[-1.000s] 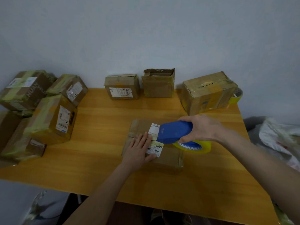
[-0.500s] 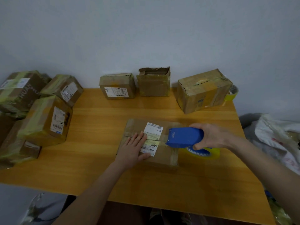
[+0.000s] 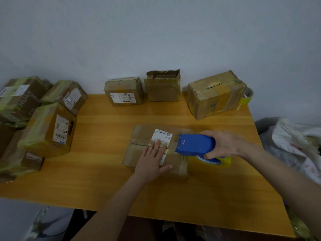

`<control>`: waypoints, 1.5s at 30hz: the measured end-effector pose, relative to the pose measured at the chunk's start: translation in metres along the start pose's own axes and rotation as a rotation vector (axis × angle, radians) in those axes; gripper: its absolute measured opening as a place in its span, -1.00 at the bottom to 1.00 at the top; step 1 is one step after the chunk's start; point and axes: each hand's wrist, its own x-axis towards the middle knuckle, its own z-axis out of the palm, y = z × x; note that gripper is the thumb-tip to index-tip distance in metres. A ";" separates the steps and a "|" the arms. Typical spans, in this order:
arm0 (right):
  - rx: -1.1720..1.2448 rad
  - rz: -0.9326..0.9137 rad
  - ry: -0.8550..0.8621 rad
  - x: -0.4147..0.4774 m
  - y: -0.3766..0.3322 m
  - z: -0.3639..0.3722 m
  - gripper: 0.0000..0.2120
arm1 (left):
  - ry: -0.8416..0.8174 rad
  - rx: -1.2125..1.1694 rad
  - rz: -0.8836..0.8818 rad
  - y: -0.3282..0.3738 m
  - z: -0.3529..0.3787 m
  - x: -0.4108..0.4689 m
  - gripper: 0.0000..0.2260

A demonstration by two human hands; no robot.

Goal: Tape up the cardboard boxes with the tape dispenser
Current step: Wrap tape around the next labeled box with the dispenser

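Blue tape dispenser (image 3: 195, 145) — right grip (image 3: 227, 143) holds | left grip (image 3: 151, 159) presses box (image 3: 144, 134)

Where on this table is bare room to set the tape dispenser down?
Bare wood lies along the near edge of the orange wooden table, in front of the flat brown cardboard box, and in the band between that box and the three boxes by the wall. The left side is crowded with green-taped boxes.
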 end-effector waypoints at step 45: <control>0.144 0.100 -0.032 -0.031 0.046 0.029 -0.26 | -0.002 0.021 0.138 0.043 -0.014 0.014 -0.09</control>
